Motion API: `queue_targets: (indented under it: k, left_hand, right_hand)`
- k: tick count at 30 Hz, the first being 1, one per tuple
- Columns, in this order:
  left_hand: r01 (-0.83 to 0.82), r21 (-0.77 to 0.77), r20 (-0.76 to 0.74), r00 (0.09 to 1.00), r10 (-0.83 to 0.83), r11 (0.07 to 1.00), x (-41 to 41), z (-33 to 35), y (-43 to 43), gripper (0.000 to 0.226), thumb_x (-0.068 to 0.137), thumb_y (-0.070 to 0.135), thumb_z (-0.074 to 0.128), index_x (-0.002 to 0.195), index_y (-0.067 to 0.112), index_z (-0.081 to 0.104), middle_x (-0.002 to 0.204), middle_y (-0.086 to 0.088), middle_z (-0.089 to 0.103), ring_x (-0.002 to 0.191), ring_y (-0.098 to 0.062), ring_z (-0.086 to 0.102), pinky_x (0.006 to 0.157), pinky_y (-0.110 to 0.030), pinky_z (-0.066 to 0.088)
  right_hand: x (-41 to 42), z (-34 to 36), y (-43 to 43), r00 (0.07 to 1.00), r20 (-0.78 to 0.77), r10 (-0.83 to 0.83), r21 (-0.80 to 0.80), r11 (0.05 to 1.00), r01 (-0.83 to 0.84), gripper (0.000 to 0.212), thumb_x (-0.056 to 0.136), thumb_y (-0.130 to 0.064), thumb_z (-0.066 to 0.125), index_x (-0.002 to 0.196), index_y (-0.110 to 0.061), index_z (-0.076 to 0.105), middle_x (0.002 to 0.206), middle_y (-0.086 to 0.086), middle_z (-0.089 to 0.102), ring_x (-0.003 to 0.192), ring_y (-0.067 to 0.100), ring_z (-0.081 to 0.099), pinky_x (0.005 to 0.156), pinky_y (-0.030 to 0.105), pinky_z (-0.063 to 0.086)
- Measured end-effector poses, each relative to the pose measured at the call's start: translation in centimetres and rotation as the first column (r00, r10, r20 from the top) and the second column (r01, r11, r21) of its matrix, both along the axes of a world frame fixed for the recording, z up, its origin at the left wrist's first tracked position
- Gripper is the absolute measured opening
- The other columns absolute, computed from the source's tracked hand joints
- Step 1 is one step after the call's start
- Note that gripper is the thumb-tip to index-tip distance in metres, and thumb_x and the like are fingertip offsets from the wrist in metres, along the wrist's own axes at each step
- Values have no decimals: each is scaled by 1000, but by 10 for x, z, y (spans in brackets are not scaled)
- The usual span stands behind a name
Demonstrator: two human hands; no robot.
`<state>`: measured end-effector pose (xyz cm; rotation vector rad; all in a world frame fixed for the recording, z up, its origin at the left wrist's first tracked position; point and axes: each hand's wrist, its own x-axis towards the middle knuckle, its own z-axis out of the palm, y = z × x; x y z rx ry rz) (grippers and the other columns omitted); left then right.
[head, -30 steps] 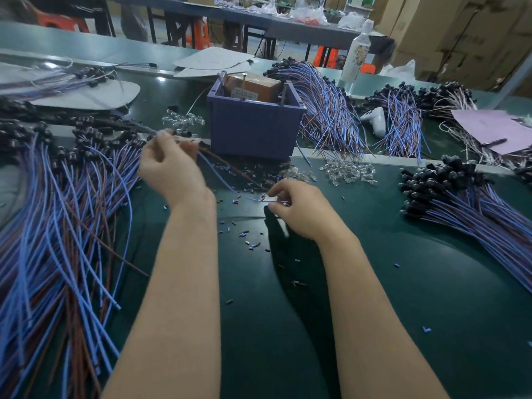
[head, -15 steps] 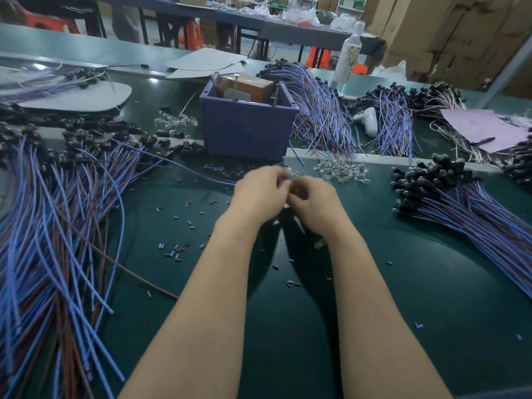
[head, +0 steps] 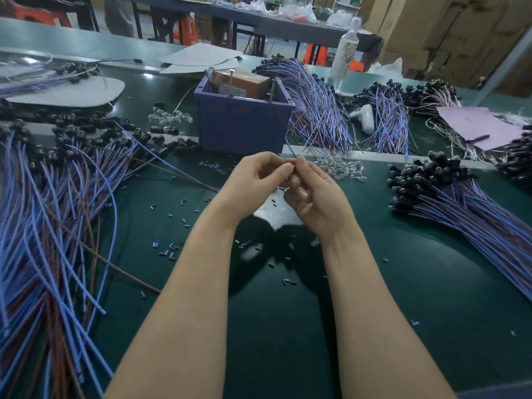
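Note:
My left hand (head: 253, 182) and my right hand (head: 313, 197) meet fingertip to fingertip above the green mat (head: 288, 326), just in front of the purple bin (head: 241, 128). The left hand pinches the end of a thin blue-and-brown wire (head: 184, 178), which trails left to the big loose wire bundle (head: 57, 214). The right hand's curled fingers pinch a small part with a thin metal leg (head: 292, 170); the fingers hide most of it.
Clear LEDs lie in piles beside the hands (head: 339, 168) and further left (head: 169, 118). Finished black-capped wire bundles lie at the right (head: 475, 214) and behind the bin (head: 316, 110). Cut insulation bits (head: 169, 250) dot the mat. A bottle (head: 344, 53) stands at the back, with pink paper (head: 483, 125) to the right.
My left hand came from the left wire bundle to the centre, bringing a wire. Both hands met and have lifted a little, fingertips now pinched together.

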<state>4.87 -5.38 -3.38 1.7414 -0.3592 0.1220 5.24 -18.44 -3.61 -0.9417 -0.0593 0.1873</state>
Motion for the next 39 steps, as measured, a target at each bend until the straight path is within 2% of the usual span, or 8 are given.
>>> queue_targets:
  k: [4,10,14,20,26,29,36,39]
  left_hand:
    - [-19,-9,-22,1000,19,1000,0,-1,2,9,93,16,58,88,15,65,75,5,69,71,-3,63,78,-21,51]
    - [-196,230,29,980,195,953,5,-6,-4,21,91,31,60,83,12,65,78,-2,69,77,-18,63,78,-36,52]
    - [-59,94,-11,998,60,994,2,-1,1,17,92,28,60,76,20,61,65,9,62,60,-3,57,66,-23,46]
    - [-167,353,2,984,178,921,4,3,0,26,89,35,60,69,18,57,63,8,56,60,-9,51,57,-25,38]
    - [-39,255,-78,995,61,966,-8,16,17,26,87,34,63,69,14,61,51,8,57,52,-7,48,61,-27,41]
    - [-199,235,-19,978,210,951,-5,12,25,20,88,34,63,75,19,63,61,8,65,60,-7,57,65,-25,48]
    - [-225,294,-108,958,266,929,1,-5,1,12,89,22,62,99,18,65,97,-7,69,96,-23,63,90,-32,48]
    - [-244,316,-105,951,289,917,1,-7,-1,18,89,21,60,105,15,68,99,-4,70,98,-19,62,88,-26,45]
  right_hand:
    - [1,-1,7,999,-33,-13,36,999,14,26,98,-16,46,79,-3,60,44,-3,48,33,3,42,37,11,33]
    - [1,-7,9,884,377,-278,-563,688,457,33,95,-20,56,62,-15,56,45,-10,48,43,4,40,49,19,34]
    - [1,-2,6,969,166,-185,-272,935,225,31,97,-17,51,68,-10,59,44,-7,40,40,4,31,43,15,26]
    - [2,-7,4,907,383,-173,-609,691,389,32,96,-20,54,65,-12,55,48,-6,44,50,12,35,53,27,31]
    - [10,-7,-32,955,17,-296,-329,901,285,26,97,-22,51,75,-9,55,46,-9,43,38,2,30,42,16,22]
    - [13,-10,-42,870,173,-461,-584,664,467,20,95,-19,55,76,-15,56,56,-6,54,41,1,43,45,16,35]
    - [0,5,-28,934,305,-184,-937,115,329,23,91,-17,57,111,-20,67,114,4,65,102,15,57,87,22,43]
    - [-16,30,-41,977,179,-115,-983,15,182,15,85,-29,67,98,-22,67,94,-4,66,79,8,61,67,21,45]
